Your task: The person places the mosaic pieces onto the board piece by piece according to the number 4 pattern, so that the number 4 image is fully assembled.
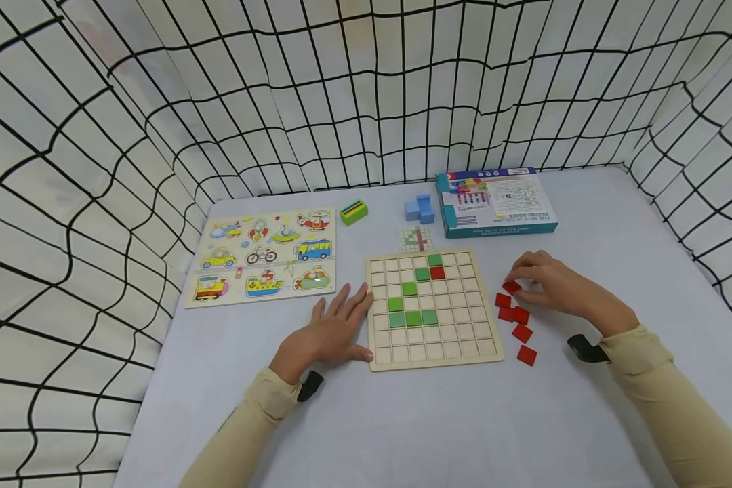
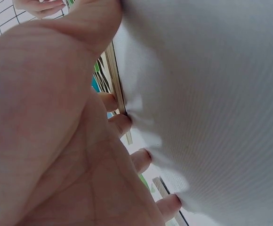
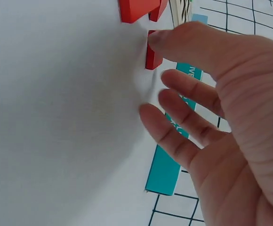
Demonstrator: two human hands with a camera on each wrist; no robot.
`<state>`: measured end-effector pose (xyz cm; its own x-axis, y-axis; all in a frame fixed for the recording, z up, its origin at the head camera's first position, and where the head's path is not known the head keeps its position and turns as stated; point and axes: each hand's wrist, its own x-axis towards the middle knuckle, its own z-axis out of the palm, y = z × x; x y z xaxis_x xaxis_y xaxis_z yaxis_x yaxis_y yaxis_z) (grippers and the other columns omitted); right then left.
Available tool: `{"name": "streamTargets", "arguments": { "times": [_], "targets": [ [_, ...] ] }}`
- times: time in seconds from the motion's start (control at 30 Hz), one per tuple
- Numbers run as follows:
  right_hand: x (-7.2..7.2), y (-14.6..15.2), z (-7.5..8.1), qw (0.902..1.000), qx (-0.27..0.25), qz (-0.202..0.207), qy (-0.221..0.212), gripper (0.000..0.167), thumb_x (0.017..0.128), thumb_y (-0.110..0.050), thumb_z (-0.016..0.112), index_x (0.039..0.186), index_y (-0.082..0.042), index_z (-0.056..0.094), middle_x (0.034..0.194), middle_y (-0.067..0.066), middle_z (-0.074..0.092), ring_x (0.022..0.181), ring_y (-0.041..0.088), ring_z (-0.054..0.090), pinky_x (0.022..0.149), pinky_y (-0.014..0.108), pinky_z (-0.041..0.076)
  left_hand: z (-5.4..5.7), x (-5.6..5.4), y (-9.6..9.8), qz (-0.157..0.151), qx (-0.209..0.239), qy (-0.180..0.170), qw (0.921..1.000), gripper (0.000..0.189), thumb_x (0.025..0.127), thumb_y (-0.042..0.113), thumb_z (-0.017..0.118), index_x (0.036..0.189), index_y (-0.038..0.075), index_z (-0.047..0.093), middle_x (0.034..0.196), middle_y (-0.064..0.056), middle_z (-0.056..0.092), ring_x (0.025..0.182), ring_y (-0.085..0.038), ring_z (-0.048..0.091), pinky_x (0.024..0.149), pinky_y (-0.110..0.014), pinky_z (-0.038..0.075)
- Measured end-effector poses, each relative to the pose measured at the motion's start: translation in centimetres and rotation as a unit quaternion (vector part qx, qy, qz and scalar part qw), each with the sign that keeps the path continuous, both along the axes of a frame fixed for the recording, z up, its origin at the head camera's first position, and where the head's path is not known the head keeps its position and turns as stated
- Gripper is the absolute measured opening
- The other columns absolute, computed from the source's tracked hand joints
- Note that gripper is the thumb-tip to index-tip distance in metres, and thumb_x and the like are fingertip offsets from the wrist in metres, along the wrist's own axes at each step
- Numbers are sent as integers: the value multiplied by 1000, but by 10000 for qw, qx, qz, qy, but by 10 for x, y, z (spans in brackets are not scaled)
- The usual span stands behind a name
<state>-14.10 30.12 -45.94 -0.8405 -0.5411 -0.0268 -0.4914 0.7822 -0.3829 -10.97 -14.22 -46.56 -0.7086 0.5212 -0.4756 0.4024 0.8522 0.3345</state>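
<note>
A wooden grid board (image 1: pixel 434 363) lies on the white table, with several green tiles (image 1: pixel 409 289) and one red tile (image 1: pixel 437 272) in its squares. My left hand (image 1: pixel 332 333) rests with spread fingers at the board's left edge, thumb and fingertips against it. To the right of the board, my right hand (image 1: pixel 552 288) pinches a red square tile (image 3: pixel 154 51) between thumb and fingers; the index fingertip is hidden in the right wrist view. Several more red tiles (image 1: pixel 522 333) are scattered just below that hand.
A small pattern card (image 1: pixel 416 239) lies behind the board. Farther back are blue blocks (image 1: pixel 425 209), a green block (image 1: pixel 354 213) and a teal-edged box (image 1: pixel 501 203). At left lies a vehicle picture puzzle (image 1: pixel 262 276). Black netting (image 1: pixel 402 88) over white cloth surrounds the table.
</note>
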Motion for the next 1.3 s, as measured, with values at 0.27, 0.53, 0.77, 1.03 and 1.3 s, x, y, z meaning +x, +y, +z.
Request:
{"name": "streamTargets", "arguments": {
  "times": [0.27,0.53,0.77,1.03,1.3],
  "targets": [
    [1,3,-5,9996,-229,177,0,29,88,-1,85,116,-6,81,121,9,73,110,24,64,87,42,65,1,1,0,24,-2,4,10000,114,95,56,75,174,13,4,184,-5,-7,170,-38,-10,131,-72,3],
    [0,0,-7,9983,-445,364,61,27,87,1,85,113,-9,82,117,6,76,109,22,65,85,34,65,0,1,-1,-39,14,18,10000,114,95,57,73,174,12,5,184,-7,-5,170,-39,-8,130,-74,6],
    [0,-3,-6,9976,-535,372,219,24,85,1,87,106,-10,83,107,2,70,97,15,62,80,29,63,1,1,-1,-86,-31,50,9999,113,96,59,71,174,13,4,184,-6,-6,170,-38,-9,131,-73,6],
    [-4,-12,0,9958,-642,415,512,28,83,0,90,109,-7,82,108,6,70,96,18,65,79,33,64,5,1,1,-87,-92,2,9999,113,96,57,72,174,13,3,184,-6,-7,170,-38,-10,131,-72,5],
    [-13,-34,6,9962,-659,496,286,26,87,-2,86,112,-7,82,112,8,69,99,20,64,82,37,65,-3,-1,-1,-73,3,82,9999,114,95,59,72,174,13,4,184,-5,-6,170,-38,-9,130,-73,6]
  ]
}}
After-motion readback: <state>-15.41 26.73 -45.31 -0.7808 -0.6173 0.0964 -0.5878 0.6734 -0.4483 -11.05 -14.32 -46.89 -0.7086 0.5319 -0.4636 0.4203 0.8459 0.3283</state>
